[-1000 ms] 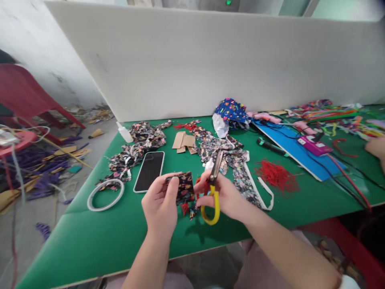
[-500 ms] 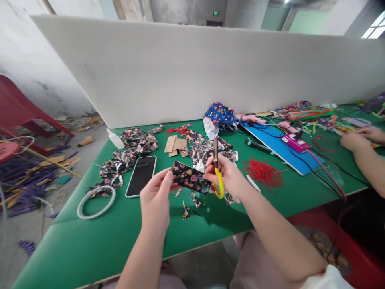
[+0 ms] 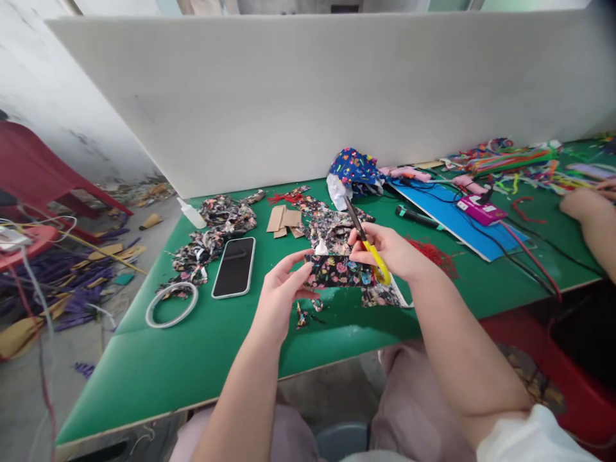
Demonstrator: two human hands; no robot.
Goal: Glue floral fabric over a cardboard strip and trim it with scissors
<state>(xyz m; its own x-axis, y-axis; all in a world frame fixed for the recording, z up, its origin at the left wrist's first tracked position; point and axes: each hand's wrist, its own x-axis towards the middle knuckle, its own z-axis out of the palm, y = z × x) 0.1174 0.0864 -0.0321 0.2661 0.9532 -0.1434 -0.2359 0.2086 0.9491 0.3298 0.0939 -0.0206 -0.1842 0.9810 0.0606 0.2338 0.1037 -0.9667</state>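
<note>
A black floral cloth strip [image 3: 337,271] is stretched level between my two hands, above the green table [image 3: 192,359]. My left hand [image 3: 283,289] pinches its left end between thumb and fingers. My right hand [image 3: 382,250] is closed on the scissors [image 3: 380,262], which have yellow handles and dark blades pointing up and away, and its fingertips also touch the strip's right end. Another floral piece [image 3: 382,296] with a white edge lies below my right hand. Just behind the strip stands a white nozzle [image 3: 321,247], and small floral scraps [image 3: 302,316] lie in front.
Left are a phone [image 3: 234,268], a white ring [image 3: 154,314], a bottle [image 3: 191,213] and bunched floral cloth [image 3: 226,218]. Cardboard pieces [image 3: 283,220] lie behind. Right are red threads [image 3: 436,256], a blue board [image 3: 462,221], a magenta box [image 3: 481,210] with cables, and another person's hand [image 3: 584,204].
Both my hands and the strip have shifted right, and the strip has turned from slanted to nearly level. The scissors now tilt more to the left. The view has also shifted.
</note>
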